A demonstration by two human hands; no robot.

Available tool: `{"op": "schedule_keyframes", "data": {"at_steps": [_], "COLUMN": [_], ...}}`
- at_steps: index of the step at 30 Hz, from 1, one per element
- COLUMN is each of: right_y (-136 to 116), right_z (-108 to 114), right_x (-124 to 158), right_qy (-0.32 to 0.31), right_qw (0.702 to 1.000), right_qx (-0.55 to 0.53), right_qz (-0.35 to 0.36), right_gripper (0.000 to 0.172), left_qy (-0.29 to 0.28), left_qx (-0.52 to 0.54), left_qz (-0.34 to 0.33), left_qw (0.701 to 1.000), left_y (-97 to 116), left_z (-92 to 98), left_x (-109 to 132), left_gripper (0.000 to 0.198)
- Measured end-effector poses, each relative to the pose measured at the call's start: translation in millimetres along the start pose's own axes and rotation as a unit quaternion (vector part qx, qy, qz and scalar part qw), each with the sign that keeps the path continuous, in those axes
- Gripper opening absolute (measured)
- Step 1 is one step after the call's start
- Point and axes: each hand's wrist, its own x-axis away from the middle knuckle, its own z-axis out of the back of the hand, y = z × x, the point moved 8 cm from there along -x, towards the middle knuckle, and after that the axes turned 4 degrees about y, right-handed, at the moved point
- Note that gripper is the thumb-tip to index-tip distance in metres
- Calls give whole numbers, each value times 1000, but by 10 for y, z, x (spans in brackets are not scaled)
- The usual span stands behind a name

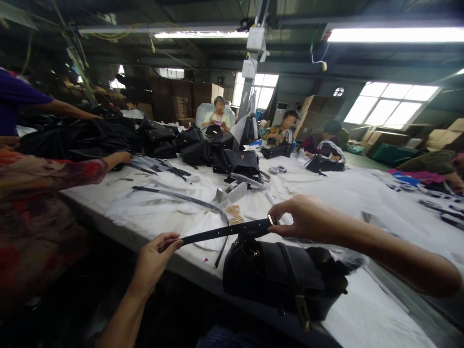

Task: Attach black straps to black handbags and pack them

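Note:
A black strap point(224, 231) with a row of small holes is stretched between my two hands above the table edge. My left hand point(152, 258) pinches its left end between thumb and fingers. At the other end, my right hand point(297, 220) grips the strap beside a metal buckle point(271, 220). Just below, a black handbag point(286, 273) lies at the table's near edge, with a gold-coloured clasp piece point(302, 311) hanging from its front. Another long dark strap point(181, 197), partly in clear wrapping, curves across the table behind my left hand.
Black bags point(239, 162) are piled along the far side of the white-covered table point(126, 205). A tape dispenser point(230, 193) and tape rolls point(277, 169) sit mid-table. A person in a patterned top point(47, 179) reaches in at left; other people work across the table.

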Motion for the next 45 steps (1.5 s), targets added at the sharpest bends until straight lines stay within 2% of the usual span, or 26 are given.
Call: {"op": "schedule_keyframes", "data": {"at_steps": [3, 8, 11, 13, 14, 16, 18, 20, 22, 25, 28, 30, 32, 35, 37, 39, 42, 45], "right_y": [-110, -322, -358, -364, -389, -502, -664, -757, -731, -601, -484, -426, -373, -272, -185, -98, 5, 54], "right_z": [68, 99, 114, 206, 273, 380, 377, 352, 391, 429, 329, 205, 55, -164, -278, -355, -466, -593], "right_x": [-56, -115, -163, -231, -269, -332, -355, -345, -328, -275, -219, -176, -119, -13, 54, 111, 198, 277], "right_qy": [-1, -36, -57, -30, -7, 17, -27, -63, -29, 28, 14, -21, -63, -110, -118, -100, -69, -61], "right_qw": [997, 987, 980, 979, 980, 974, 957, 935, 925, 925, 960, 981, 988, 985, 982, 983, 983, 971], "right_qx": [-78, -140, -181, -193, -194, -213, -266, -329, -366, -374, -279, -194, -141, -125, -129, -126, -135, -194], "right_qz": [26, 76, 69, 52, 53, 76, 112, 117, 99, 66, 26, 3, -18, -49, -70, -84, -106, -128], "right_gripper": [28, 38, 63, 78, 78, 66, 50, 43, 42, 44, 43, 38, 35, 35, 36, 36, 42, 45], "left_qy": [13, -23, -34, -55, -70, -96, -98, -89, -95, -163, -252, -270, -262, -278, -310, -327, -321, -307], "left_qx": [144, 337, 388, 379, 363, 322, 287, 271, 265, 173, 9, -50, -88, -154, -182, -183, -146, -81], "left_qz": [-1, -7, -26, -76, -112, -189, -252, -289, -292, -242, -199, -205, -229, -266, -286, -293, -281, -251], "left_qw": [989, 941, 921, 921, 922, 923, 919, 914, 914, 941, 947, 939, 934, 910, 888, 879, 892, 914], "left_y": [205, 785, 1026, 1232, 1363, 1651, 1896, 2012, 1931, 1466, 916, 753, 766, 901, 968, 991, 950, 857], "left_z": [-79, -514, -723, -833, -884, -967, -1001, -1000, -1019, -1207, -1463, -1544, -1575, -1650, -1721, -1762, -1764, -1732], "left_x": [70, 130, 165, 228, 277, 391, 482, 520, 513, 523, 668, 765, 805, 810, 817, 818, 813, 819], "left_gripper": [41, 38, 38, 37, 35, 30, 26, 26, 33, 37, 40, 43, 38, 30, 28, 24, 20, 22]}}
